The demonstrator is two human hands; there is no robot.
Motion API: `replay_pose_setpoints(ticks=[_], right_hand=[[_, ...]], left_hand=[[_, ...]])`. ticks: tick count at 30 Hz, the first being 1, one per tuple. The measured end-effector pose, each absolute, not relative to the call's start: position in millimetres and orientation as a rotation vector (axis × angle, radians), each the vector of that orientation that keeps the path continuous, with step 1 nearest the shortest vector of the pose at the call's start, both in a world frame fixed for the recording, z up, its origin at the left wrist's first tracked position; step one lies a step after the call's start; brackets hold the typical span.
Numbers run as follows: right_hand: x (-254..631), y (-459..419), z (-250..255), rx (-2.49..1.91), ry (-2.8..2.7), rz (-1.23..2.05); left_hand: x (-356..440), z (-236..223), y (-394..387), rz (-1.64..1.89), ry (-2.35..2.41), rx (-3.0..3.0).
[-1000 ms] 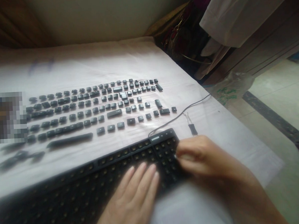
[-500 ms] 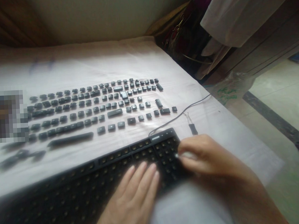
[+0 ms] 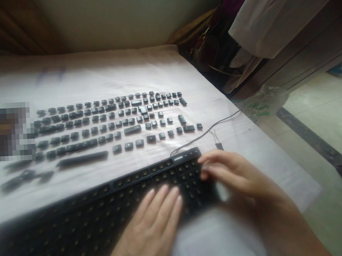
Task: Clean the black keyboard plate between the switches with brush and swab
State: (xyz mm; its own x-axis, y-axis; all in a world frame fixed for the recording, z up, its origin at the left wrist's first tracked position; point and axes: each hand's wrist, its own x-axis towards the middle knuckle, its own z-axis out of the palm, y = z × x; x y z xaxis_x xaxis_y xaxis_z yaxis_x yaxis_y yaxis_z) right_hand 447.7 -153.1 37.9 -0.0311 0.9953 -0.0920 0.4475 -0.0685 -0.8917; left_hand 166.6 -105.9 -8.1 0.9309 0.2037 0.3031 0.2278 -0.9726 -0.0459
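A black keyboard [image 3: 117, 201] with its keycaps off lies slantwise across the front of the table, its bare switches showing. My left hand [image 3: 153, 224] rests flat on it with the fingers stretched out. Over the number pad at the right end, my right hand [image 3: 233, 174] is closed in a pinch. Between its thumb and fingers shows a bit of a small whitish, swab-like thing [image 3: 206, 166], mostly hidden. Just beyond that hand lies a wire keycap puller [image 3: 219, 145] with a black handle, partly covered by the hand.
Loose black keycaps [image 3: 94, 129] lie in rows behind the keyboard, with a long space bar [image 3: 82, 159] in front of them. The keyboard cable [image 3: 200, 135] runs to the right edge of the white-covered table [image 3: 113, 71]. A clear plastic bag [image 3: 264, 100] and hanging cloth [image 3: 261, 22] are at the right.
My right hand has shifted slightly up and left over the number pad, its fingers less tightly curled, and now covers more of the keycap puller. My left hand stays put.
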Motion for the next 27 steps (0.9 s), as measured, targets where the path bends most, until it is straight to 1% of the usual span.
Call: replay_pose_setpoints(ticks=[4,8,12,13,17,22,27], right_hand=[[446,-156,40,-1.566,-1.478,1.167],[434,-159,45,-1.472,-1.510,1.189],[408,-160,53,-1.484,-1.523,1.205],[401,-161,54,-1.478,-1.542,1.206],[380,-164,57,-1.438,-1.583,1.180],[367,-169,56,-1.395,-1.550,1.147],[361,-173,51,-1.382,-1.544,1.090]], left_hand=[[169,-11,-108,-0.477,-0.370,-3.031],[171,-10,-108,-0.758,-0.502,-3.097],[174,14,-101,-1.038,-0.682,-3.241],[174,22,-99,-0.955,-0.743,-3.358],[178,41,-94,-1.099,-0.930,-3.601],[179,38,-97,-1.325,-1.023,-3.773],[177,37,-97,-1.438,-1.002,-3.785]])
